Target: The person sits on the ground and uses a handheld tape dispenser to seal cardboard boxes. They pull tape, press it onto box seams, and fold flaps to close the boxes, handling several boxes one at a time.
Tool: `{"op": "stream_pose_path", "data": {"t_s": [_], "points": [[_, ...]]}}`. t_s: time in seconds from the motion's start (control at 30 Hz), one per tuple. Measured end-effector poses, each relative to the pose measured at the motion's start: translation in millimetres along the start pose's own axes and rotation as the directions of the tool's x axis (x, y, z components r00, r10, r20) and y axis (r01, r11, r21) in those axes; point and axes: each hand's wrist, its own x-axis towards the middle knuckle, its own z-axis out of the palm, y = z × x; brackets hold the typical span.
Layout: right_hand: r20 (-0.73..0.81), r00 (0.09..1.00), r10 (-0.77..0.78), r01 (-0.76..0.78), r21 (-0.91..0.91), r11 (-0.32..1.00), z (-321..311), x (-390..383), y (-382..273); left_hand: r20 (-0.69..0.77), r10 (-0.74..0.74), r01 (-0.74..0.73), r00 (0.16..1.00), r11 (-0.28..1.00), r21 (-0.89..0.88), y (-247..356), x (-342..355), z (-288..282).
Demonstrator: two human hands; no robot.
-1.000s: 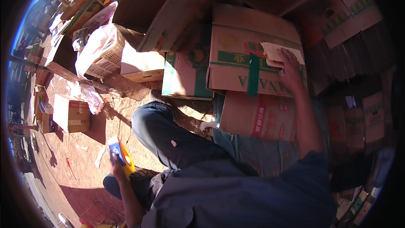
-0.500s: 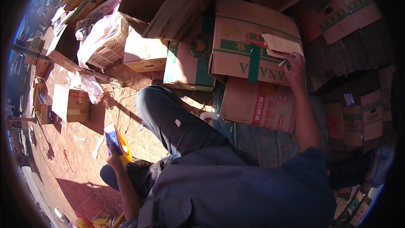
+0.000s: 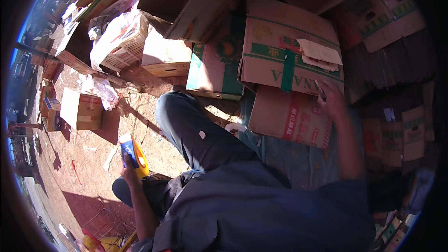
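My left hand (image 3: 129, 170) is closed round a yellow plastic container (image 3: 141, 161) with a blue and white label, held low over the sunlit ground beside my knee. Between the fingers of my right hand (image 3: 332, 100) is a short white stick (image 3: 318, 85), too small to identify surely. That hand is over the front edge of a brown carton (image 3: 261, 72) with green print. A folded, torn piece of cardboard (image 3: 319, 55) lies on this carton, just beyond my fingers. Below it, a smaller carton (image 3: 275, 116) with red print rests against my right leg.
A white plastic crate (image 3: 123, 49) with a bag in it stands far left, beside more cartons (image 3: 165, 53). Another carton (image 3: 81, 109) sits on the dirt ground. Stacked flattened cardboard (image 3: 382, 65) rises on the right. A large open carton (image 3: 200, 4) leans at the top.
My right hand has drawn back toward me, away from the torn cardboard piece, which stays on the carton. The left hand still holds the yellow container. The whole view has shifted slightly.
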Motion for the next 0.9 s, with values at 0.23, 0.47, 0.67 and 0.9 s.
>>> {"op": "stream_pose_path", "data": {"t_s": [0.23,0.47,0.67,0.9], "points": [[-0.069,0.987,0.143,-0.144,-0.009,0.990,23,-23,-15,0.006,-0.005,0.005,1.000,1.000,0.003,5,-3,0],[-0.156,0.987,0.038,-0.032,0.038,0.999,23,-9,-29,0.013,-0.044,0.043,0.999,0.999,0.034,9,-5,1],[-0.174,0.984,-0.029,0.046,0.090,0.995,25,-16,-18,-0.012,-0.007,0.007,1.000,1.000,-0.001,4,-3,0],[-0.288,0.946,0.148,0.001,0.460,0.888,-32,-9,-91,0.025,-0.026,0.025,0.999,0.999,0.026,-4,5,-5]]}}
